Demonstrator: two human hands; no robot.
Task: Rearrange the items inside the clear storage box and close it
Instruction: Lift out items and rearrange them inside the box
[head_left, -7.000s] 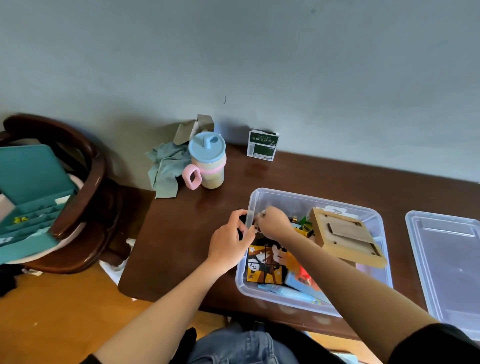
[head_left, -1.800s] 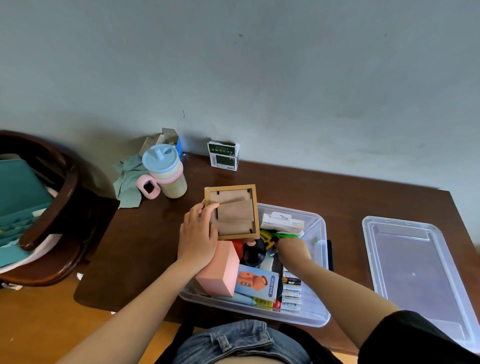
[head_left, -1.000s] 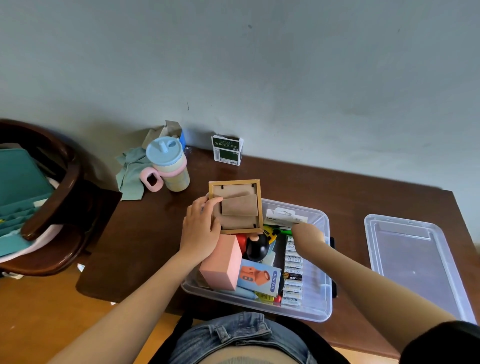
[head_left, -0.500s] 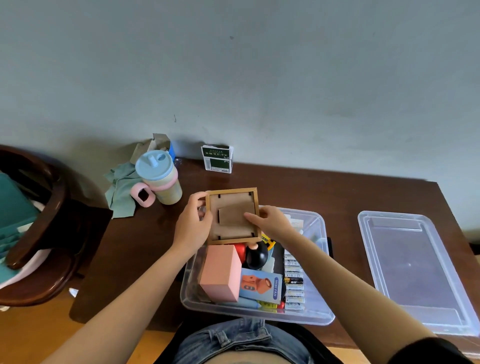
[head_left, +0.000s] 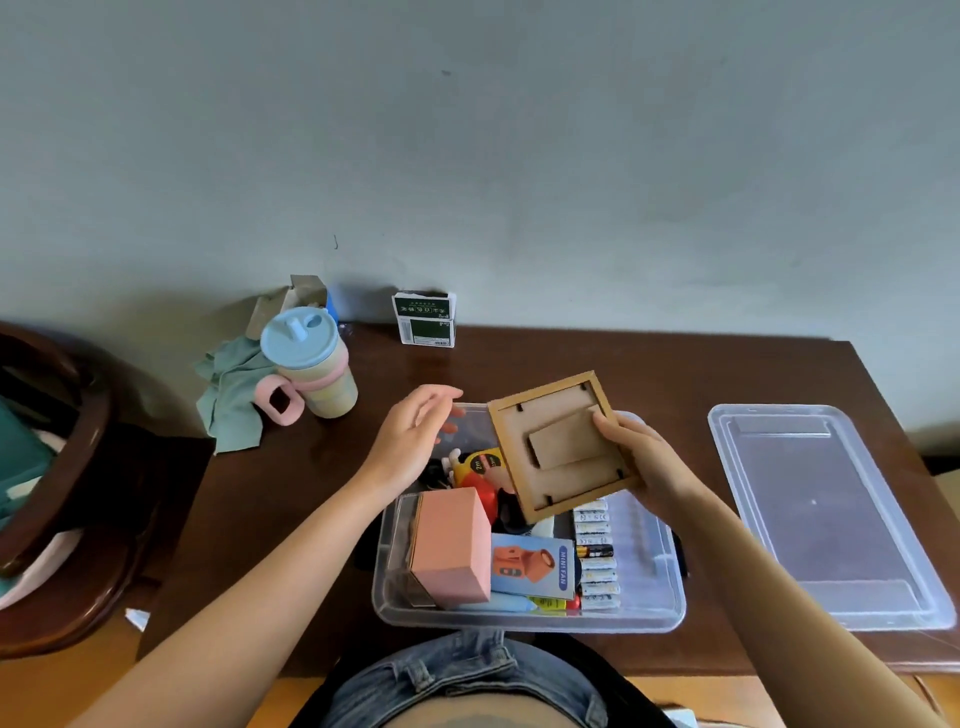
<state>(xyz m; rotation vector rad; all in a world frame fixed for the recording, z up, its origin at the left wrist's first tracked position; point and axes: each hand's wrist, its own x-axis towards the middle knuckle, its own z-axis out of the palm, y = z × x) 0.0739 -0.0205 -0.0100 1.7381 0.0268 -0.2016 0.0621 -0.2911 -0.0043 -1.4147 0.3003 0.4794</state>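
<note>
Head view. Count: one clear plastic storage box (head_left: 652, 616), one clear plastic lid (head_left: 826, 514), one square wooden picture frame (head_left: 563, 444), two hands.

The storage box sits open at the near edge of the dark brown wooden table (head_left: 613, 364); its lid lies flat on the table to the right of the box, apart from it.

Right hand (head_left: 644, 462): fingers curled round the right edge of the wooden frame, thumb on its cardboard back. The frame is held tilted over the far right part of the box, back side up, hiding what lies beneath it.

Left hand (head_left: 413, 441): fingers relaxed and spread, holding nothing, over the far left corner of the box.

Box contents, counted where visible: one pink rectangular carton (head_left: 452, 545) standing at the near left; one blue "MINI FAN" carton (head_left: 532, 564) just right of it; one row of small batteries (head_left: 597, 558) right of that, its far end under the frame; one yellow round tape measure (head_left: 480, 462) near the far side, partly hidden by the frame. Red and black items between these cannot be identified.

Beyond the box, far left on the table: one pastel cup with a blue lid and pink handle (head_left: 311, 364), one crumpled green cloth (head_left: 234, 389) beside it. One green and white small carton (head_left: 425, 318) stands against the wall.
</note>
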